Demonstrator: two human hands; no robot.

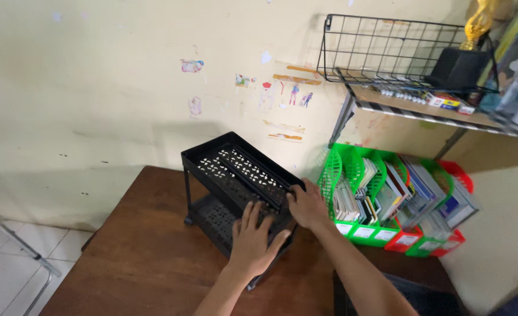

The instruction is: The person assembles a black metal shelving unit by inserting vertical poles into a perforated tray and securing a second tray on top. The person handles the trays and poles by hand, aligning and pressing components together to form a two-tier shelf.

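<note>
Black perforated plastic 2-tier rack point(235, 175) near wall on bare brown wooden table point(142, 263); left hand point(253, 243) spread flat against front edge, right hand point(307, 205) gripping top rim.

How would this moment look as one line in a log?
left hand: flat on black rack front | right hand: gripping top tray rim | rack: upright on wooden table | file holders: beside
</note>
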